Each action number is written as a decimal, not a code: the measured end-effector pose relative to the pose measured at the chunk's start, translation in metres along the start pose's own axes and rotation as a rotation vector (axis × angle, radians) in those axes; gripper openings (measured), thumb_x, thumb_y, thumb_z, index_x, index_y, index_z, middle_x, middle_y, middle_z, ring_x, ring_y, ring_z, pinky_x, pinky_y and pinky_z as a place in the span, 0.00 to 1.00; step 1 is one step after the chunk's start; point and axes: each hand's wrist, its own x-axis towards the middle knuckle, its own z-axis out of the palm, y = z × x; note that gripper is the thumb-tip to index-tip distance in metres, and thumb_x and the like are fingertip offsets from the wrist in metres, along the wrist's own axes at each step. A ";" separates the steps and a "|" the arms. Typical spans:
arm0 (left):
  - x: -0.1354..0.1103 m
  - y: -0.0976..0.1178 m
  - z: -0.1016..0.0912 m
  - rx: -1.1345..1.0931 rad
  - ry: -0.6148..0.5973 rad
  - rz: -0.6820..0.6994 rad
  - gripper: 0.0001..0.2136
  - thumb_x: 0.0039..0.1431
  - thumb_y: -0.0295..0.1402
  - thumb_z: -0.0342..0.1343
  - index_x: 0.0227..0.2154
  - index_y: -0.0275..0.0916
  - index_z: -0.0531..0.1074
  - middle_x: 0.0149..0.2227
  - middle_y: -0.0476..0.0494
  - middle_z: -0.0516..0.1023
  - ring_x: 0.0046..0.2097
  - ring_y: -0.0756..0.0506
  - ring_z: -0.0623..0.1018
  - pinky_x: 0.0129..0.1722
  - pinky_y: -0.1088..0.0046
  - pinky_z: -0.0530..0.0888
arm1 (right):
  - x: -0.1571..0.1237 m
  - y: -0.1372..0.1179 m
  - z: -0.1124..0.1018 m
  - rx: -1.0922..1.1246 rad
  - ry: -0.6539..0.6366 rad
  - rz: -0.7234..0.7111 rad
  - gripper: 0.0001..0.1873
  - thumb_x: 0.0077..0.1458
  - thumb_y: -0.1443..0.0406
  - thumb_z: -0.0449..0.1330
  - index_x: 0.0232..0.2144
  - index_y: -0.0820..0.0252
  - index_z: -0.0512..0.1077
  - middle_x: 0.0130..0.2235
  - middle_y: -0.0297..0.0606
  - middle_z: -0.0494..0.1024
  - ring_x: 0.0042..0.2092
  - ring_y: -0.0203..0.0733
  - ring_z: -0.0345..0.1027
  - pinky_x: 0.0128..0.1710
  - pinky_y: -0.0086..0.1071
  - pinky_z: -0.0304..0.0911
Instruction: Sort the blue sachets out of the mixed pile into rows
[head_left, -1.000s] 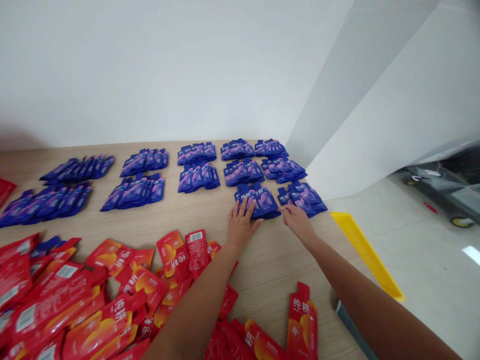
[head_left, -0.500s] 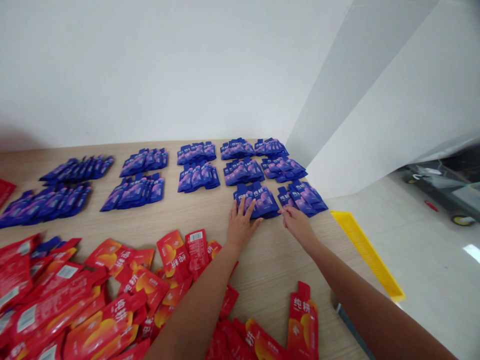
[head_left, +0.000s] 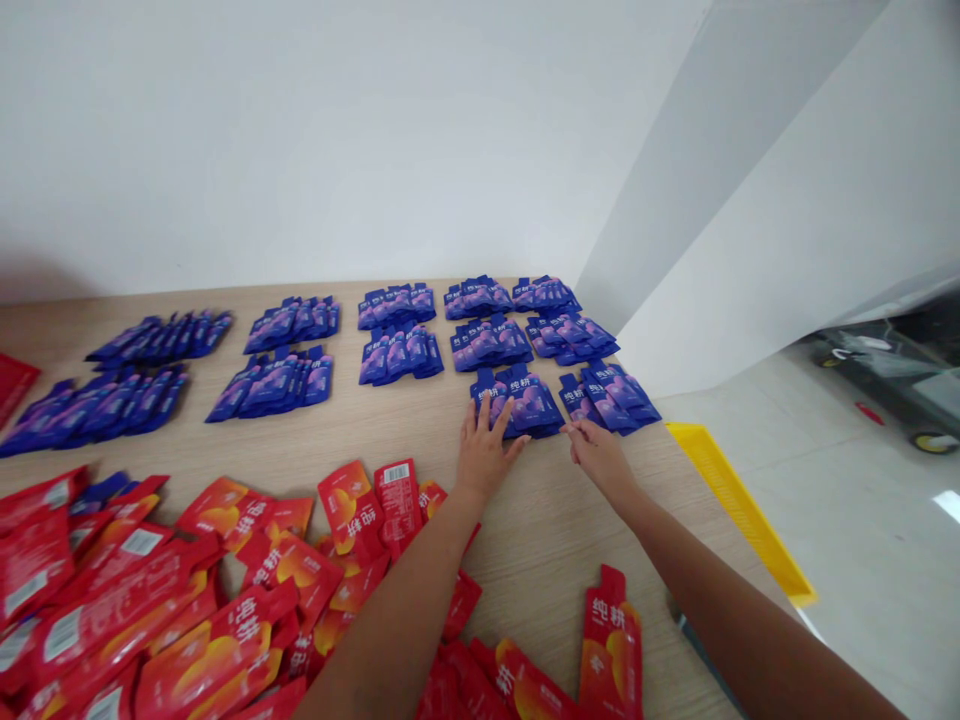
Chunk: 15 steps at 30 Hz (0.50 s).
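Note:
My left hand (head_left: 484, 445) lies with its fingers spread flat on the near edge of a small fanned stack of blue pouches (head_left: 525, 400). My right hand (head_left: 596, 447) sits just right of that stack, fingertips touching its lower right corner, beside another blue stack (head_left: 615, 395). Neither hand lifts anything. Both stacks rest on a light wooden table (head_left: 540, 520).
Rows of fanned blue pouch stacks (head_left: 285, 380) run along the back of the table. A loose heap of red pouches (head_left: 187, 600) covers the near left, and one red pouch (head_left: 615, 640) lies near my right forearm. A yellow tray (head_left: 739, 505) sits past the table's right edge.
Both hands have stayed on the near blue stack; the view has shifted slightly and my right hand has edged a little closer to the stack.

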 end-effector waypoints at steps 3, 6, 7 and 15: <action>0.001 0.000 0.000 -0.030 0.002 -0.031 0.31 0.59 0.48 0.52 0.63 0.47 0.55 0.67 0.35 0.49 0.66 0.31 0.53 0.59 0.49 0.62 | -0.006 0.001 -0.001 0.008 -0.005 0.015 0.16 0.53 0.59 0.47 0.31 0.59 0.72 0.17 0.30 0.66 0.23 0.40 0.62 0.27 0.31 0.54; 0.001 -0.001 0.003 -0.090 0.022 -0.072 0.35 0.58 0.50 0.53 0.64 0.40 0.52 0.67 0.29 0.47 0.66 0.31 0.53 0.60 0.50 0.60 | -0.023 -0.002 -0.003 0.035 -0.004 0.025 0.18 0.53 0.57 0.47 0.34 0.62 0.72 0.16 0.29 0.64 0.21 0.40 0.61 0.25 0.32 0.54; 0.001 -0.002 0.004 -0.119 0.035 -0.086 0.36 0.58 0.50 0.52 0.64 0.37 0.51 0.67 0.27 0.47 0.66 0.31 0.52 0.61 0.50 0.59 | -0.032 -0.003 -0.002 0.050 -0.012 0.025 0.19 0.53 0.57 0.47 0.35 0.62 0.72 0.16 0.29 0.64 0.21 0.40 0.61 0.25 0.32 0.54; 0.003 -0.007 0.007 -0.473 0.054 -0.204 0.41 0.58 0.50 0.51 0.63 0.26 0.43 0.66 0.18 0.47 0.68 0.34 0.48 0.64 0.52 0.54 | -0.172 0.001 0.027 0.164 -0.307 -0.040 0.18 0.56 0.51 0.48 0.38 0.51 0.73 0.19 0.32 0.70 0.23 0.42 0.67 0.24 0.33 0.61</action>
